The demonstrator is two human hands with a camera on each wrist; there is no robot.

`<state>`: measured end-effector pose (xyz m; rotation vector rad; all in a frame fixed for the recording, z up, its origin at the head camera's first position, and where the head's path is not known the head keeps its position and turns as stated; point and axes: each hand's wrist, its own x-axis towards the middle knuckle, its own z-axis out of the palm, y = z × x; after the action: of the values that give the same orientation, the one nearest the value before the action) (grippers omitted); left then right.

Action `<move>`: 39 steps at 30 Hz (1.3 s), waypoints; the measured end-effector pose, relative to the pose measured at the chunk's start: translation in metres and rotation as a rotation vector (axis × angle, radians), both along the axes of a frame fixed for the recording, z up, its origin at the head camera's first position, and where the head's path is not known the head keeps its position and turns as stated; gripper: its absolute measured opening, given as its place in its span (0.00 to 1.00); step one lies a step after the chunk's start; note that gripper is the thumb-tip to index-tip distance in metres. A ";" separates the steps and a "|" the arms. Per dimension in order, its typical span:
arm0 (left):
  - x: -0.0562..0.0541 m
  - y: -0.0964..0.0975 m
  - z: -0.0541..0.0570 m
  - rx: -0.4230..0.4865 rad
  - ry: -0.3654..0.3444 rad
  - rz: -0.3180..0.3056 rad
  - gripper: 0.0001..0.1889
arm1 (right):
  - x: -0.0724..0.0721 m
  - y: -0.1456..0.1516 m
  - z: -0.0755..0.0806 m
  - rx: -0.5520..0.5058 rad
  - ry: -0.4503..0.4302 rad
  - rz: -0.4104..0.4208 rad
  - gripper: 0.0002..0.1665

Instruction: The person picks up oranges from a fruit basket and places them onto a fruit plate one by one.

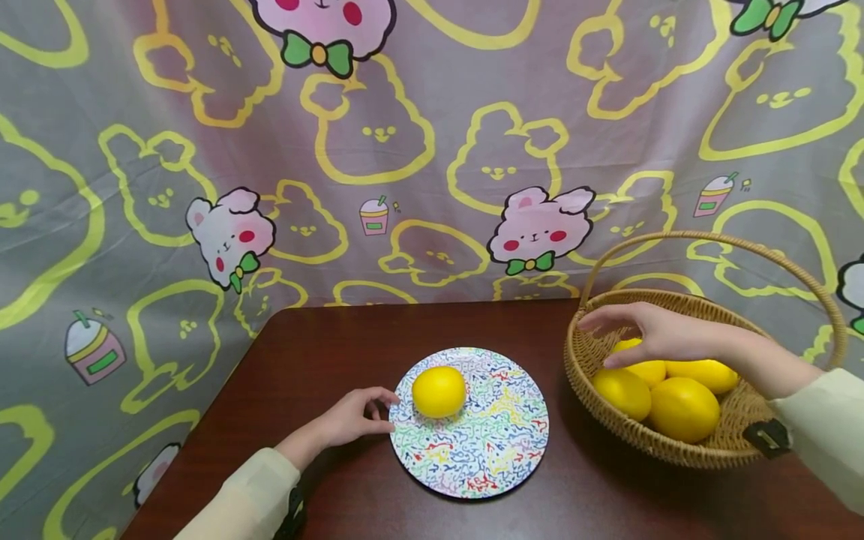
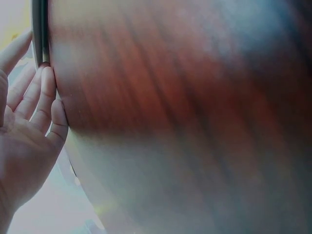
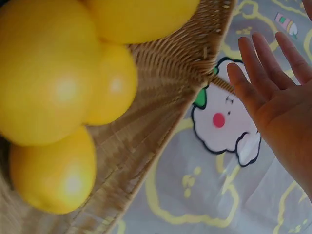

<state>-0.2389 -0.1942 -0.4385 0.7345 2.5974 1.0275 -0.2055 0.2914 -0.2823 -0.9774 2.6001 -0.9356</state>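
Observation:
A yellow lemon (image 1: 439, 391) sits on the upper left part of a round plate (image 1: 499, 450) with a multicoloured squiggle pattern. My left hand (image 1: 347, 417) is at the plate's left rim, its fingertips touching or very near the edge. In the left wrist view, those fingers (image 2: 46, 92) are nearly straight beside the plate's rim (image 2: 40, 29). Over the wicker basket (image 1: 587, 390) my right hand (image 1: 648, 330) hovers with fingers spread and nothing held. Several lemons (image 1: 685, 409) lie in the basket beneath it, partly hidden by the hand and forearm.
The basket's tall arched handle (image 1: 715, 235) rises around the right forearm. A dark brown wooden table (image 1: 324, 352) carries the plate and basket. Behind it hangs a grey curtain (image 1: 445, 97) with cartoon prints.

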 end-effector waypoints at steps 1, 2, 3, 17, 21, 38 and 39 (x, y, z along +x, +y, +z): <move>0.000 0.000 0.000 0.001 0.000 -0.001 0.21 | 0.000 0.004 -0.002 0.013 0.007 -0.008 0.31; 0.000 0.000 0.000 0.001 -0.002 -0.001 0.21 | 0.001 0.007 -0.003 0.020 0.009 -0.013 0.31; 0.000 0.000 0.000 0.002 -0.003 -0.003 0.21 | 0.002 0.010 -0.005 0.030 0.013 -0.019 0.31; 0.001 0.000 -0.001 0.004 -0.004 -0.001 0.22 | 0.007 0.027 -0.011 0.065 0.000 -0.015 0.33; 0.001 0.000 0.000 -0.001 -0.003 0.000 0.21 | 0.007 0.034 -0.017 0.068 -0.030 -0.001 0.33; 0.001 -0.001 0.000 -0.010 -0.012 0.009 0.22 | 0.011 0.038 -0.064 -0.002 -0.020 0.036 0.33; 0.001 -0.001 0.001 -0.010 -0.011 0.009 0.22 | 0.011 0.038 -0.066 -0.007 -0.018 0.039 0.34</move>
<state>-0.2377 -0.1949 -0.4379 0.7140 2.5964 1.0180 -0.1946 0.3293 -0.3484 -1.0131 2.5551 -0.9396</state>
